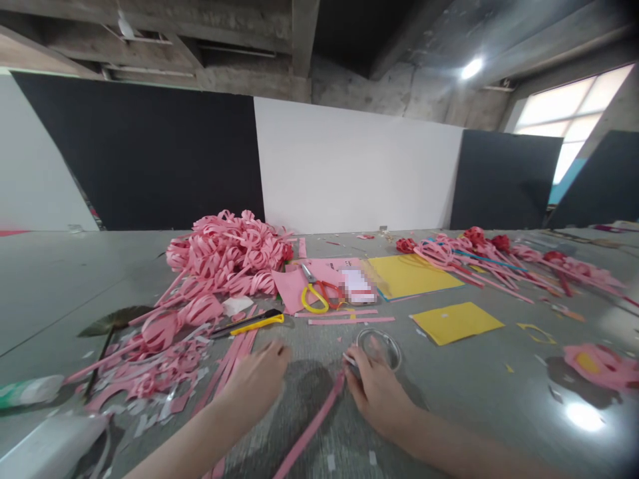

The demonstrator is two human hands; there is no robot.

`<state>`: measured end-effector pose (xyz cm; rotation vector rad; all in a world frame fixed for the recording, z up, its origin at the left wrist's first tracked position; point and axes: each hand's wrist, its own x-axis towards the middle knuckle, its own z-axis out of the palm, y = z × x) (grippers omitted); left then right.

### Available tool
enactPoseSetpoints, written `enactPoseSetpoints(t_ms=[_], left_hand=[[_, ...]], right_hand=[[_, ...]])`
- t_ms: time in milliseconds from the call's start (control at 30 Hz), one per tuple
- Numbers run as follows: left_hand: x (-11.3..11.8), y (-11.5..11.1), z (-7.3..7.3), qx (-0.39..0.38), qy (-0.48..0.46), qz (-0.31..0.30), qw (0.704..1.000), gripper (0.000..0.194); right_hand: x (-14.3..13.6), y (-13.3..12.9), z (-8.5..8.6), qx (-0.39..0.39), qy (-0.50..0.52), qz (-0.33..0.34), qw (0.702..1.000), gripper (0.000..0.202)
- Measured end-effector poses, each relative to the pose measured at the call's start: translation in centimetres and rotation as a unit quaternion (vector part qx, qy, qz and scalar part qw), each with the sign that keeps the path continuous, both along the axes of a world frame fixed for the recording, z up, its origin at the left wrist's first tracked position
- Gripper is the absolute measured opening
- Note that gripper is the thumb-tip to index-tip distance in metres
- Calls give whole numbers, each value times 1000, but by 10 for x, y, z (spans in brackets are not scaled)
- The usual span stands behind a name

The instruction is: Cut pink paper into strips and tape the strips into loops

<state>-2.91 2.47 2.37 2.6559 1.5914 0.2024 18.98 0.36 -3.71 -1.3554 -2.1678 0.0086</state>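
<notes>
My right hand [377, 386] has its fingers closed round the upper end of a pink paper strip [314, 426], which trails down toward the bottom edge. Just behind those fingers lies a roll of clear tape [394, 349]. My left hand [264, 372] hovers at the left, its fingers bent and smeared; whether they hold anything does not show. Beside it run several long pink strips [232, 362]. Beyond lie a yellow cutter [257, 323] and scissors with yellow and red handles [314, 296], the latter on pink paper [289, 289].
Looped pink paper [229, 256] is heaped at the back left, with scraps [170, 369] nearer. Yellow sheets [456, 322] lie right of centre. Pink and red paper flowers [474, 249] stretch along the back right. A green-and-white bottle [32, 392] lies far left.
</notes>
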Motion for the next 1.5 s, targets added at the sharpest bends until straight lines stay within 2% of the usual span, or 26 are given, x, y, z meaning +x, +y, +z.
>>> enactPoseSetpoints(t_ms=[67, 233, 333, 400, 567, 667, 733, 933, 1067, 1300, 1500], left_hand=[[10, -5, -1, 1, 17, -45, 999, 39], [29, -21, -10, -7, -19, -251, 968, 37], [34, -27, -19, 1, -50, -300, 953, 32], [35, -30, -24, 9, -58, -307, 950, 30], [37, -35, -23, 12, -71, -311, 948, 21], [39, -38, -23, 11, -75, -339, 938, 26], [39, -39, -25, 16, -81, -345, 935, 31], [36, -37, -29, -1, -56, -295, 954, 47], [36, -37, -28, -30, -47, -290, 955, 44], [36, -36, -33, -28, -68, -291, 954, 44], [37, -36, -32, -48, -47, -282, 957, 45]], right_hand=[[1, -1, 3, -10, 10, 24, 1000, 23], [5, -4, 10, -23, 4, 119, 993, 27], [6, -5, 10, -28, 26, 142, 989, 24], [5, -3, 10, -27, 54, 126, 990, 21], [6, 5, 9, 2, 105, 21, 994, 15], [8, 11, 7, 8, 118, -6, 993, 17], [10, 13, 5, 8, 121, -3, 993, 20], [11, 14, 3, 2, 125, 8, 992, 24], [12, 14, 6, -29, 126, 15, 992, 23], [16, 16, 10, -83, 162, 31, 983, 23], [17, 18, 10, -105, 193, 36, 975, 23]])
